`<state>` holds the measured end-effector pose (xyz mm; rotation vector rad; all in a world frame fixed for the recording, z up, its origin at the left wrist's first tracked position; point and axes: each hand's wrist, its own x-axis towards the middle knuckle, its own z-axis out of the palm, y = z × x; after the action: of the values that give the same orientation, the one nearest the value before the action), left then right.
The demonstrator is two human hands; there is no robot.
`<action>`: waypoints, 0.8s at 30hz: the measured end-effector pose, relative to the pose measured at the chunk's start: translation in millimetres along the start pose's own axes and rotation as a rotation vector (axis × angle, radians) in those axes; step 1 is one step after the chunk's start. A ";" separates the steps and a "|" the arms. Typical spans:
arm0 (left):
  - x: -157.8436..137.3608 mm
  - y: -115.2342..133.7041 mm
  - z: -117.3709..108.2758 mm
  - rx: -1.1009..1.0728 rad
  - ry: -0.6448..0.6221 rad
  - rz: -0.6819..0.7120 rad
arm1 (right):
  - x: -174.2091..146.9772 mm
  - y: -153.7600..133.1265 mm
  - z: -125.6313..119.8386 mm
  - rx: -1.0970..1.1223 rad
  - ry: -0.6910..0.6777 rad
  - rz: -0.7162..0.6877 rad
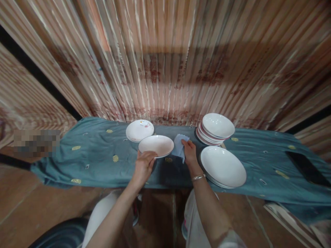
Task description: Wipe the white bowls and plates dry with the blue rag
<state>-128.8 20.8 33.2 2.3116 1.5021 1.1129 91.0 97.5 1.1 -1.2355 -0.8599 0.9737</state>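
My left hand (145, 164) grips the near left rim of a white bowl (157, 144), its thumb over the edge. The bowl is tilted a little and overlaps the front of a white plate with a floral pattern (139, 130). To the right of the bowl, my right hand (189, 151) pinches a light blue cloth (179, 146), which hangs beside the rim; whether it touches the bowl I cannot tell. A bracelet circles my right wrist. Right of that hand stand a tall stack of white bowls (218, 125) and a stack of wide white plates (223, 167).
A green-blue cloth with yellow motifs covers the table (98, 165). A black flat object, perhaps a phone (307, 168), lies at the right end. Pleated curtains (160, 62) hang behind. Below, a dark round object (62, 234) sits on the tiled floor.
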 end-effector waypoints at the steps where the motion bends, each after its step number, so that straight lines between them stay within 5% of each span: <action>1: -4.3 1.4 4.7 -0.014 -0.016 0.011 | 2.3 -0.3 -3.3 -0.068 0.042 -0.053; 9: -35.1 -11.0 31.4 -0.048 -0.176 0.060 | 1.3 -2.1 -4.7 -0.505 0.075 -0.267; 12: -45.9 -14.2 34.9 -0.064 -0.231 -0.001 | -1.8 -3.3 -1.4 -0.630 0.059 -0.317; 15: -49.2 -15.8 34.4 -0.126 -0.155 -0.129 | -8.9 -2.5 4.6 -0.696 0.019 -0.375; 17: -47.4 -19.5 34.3 -0.208 -0.010 -0.255 | -18.0 -0.1 11.5 -0.715 -0.086 -0.461; 20: -42.4 -29.0 37.2 -0.463 0.185 -0.542 | -35.9 5.2 22.9 -0.758 -0.422 -0.603; 24: -36.6 -36.4 39.2 -0.877 0.221 -0.884 | -50.3 10.2 30.5 -0.870 -0.705 -0.618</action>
<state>-136.8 17.0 -31.1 0.8364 1.4151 1.3432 43.5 62.0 -5.2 -1.1730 -2.2329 0.4971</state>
